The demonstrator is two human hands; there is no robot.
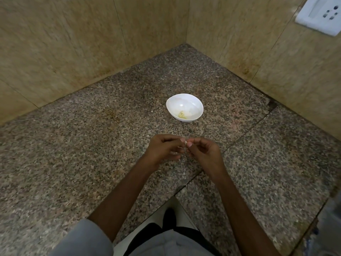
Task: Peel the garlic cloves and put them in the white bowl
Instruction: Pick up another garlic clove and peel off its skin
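Granite counter [92,145] fills corner, tiled walls behind. White bowl [184,107] mid-counter, few peeled pieces [182,115] already inside. Left hand [162,148] and right hand [203,152] meet just before bowl, fingertips pinching small garlic clove [187,144] between them. Peeling seems mid-way; drop into bowl not yet done. No readable writing anywhere.

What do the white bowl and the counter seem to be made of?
White bowl: probably glazed ceramic or melamine, glossy, with a bright highlight inside. Counter: looks like polished granite, speckled brown-grey grain, with seams between slabs.
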